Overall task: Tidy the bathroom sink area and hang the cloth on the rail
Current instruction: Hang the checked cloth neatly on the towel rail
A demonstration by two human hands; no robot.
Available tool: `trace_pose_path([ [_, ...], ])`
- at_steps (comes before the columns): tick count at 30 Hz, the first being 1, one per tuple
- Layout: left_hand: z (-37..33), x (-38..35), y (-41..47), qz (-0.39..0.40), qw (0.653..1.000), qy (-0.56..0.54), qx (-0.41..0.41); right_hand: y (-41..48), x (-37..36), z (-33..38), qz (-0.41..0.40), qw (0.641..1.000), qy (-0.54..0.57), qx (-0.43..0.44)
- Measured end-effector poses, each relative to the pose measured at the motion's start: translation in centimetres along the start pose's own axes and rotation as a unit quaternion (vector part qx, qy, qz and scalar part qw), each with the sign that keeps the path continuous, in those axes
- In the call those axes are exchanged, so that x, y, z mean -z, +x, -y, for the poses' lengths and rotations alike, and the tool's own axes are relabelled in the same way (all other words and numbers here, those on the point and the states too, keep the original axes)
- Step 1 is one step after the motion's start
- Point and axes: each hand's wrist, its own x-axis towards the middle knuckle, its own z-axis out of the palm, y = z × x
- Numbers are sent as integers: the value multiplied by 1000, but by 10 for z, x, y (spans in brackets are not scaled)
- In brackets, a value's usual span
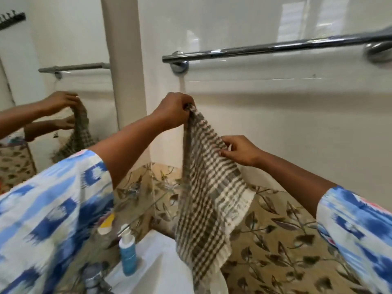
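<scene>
A brown and white checked cloth [206, 187] hangs in front of the wall, held up by both my hands. My left hand [174, 110] is closed on its top corner, a little below the left end of the chrome rail [265, 48]. My right hand [239, 150] pinches the cloth's right edge lower down. The rail runs across the white tiled wall above both hands, and the cloth does not touch it. The cloth's lower end dangles over the white sink [157, 262].
A blue bottle with a white pump [128, 251] stands on the sink's rim beside a chrome tap [96, 276]. A glass shelf [135, 211] with a yellow-topped container sits left of the cloth. A mirror [53, 92] on the left reflects my hands. Leaf-patterned tiles cover the lower wall.
</scene>
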Motion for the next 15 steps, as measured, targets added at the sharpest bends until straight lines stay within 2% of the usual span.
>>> trace_pose_path([
  [3,-1,8,6,-23,998,53,-27,-19,15,-17,52,992,-84,-80],
  [6,-7,17,8,-49,994,93,-23,-32,31,-22,37,969,-159,-184],
  [7,-8,21,8,-39,992,122,-10,-34,36,-20,29,965,-150,-212],
  [8,-10,26,9,-10,986,168,8,-36,43,-19,18,967,-92,-238],
  [9,-10,30,8,34,976,213,34,-38,50,-17,-1,964,14,-267],
  [11,-12,37,6,122,961,233,90,-46,61,-5,-60,925,228,-299],
  [12,-14,40,4,145,964,191,115,-48,63,0,-97,907,289,-290],
  [13,-15,42,3,156,971,104,146,-49,65,7,-139,892,330,-274],
  [14,-18,44,2,167,967,-28,191,-49,66,14,-182,880,362,-249],
  [15,-22,47,1,190,933,-184,245,-49,67,23,-221,865,392,-223],
])
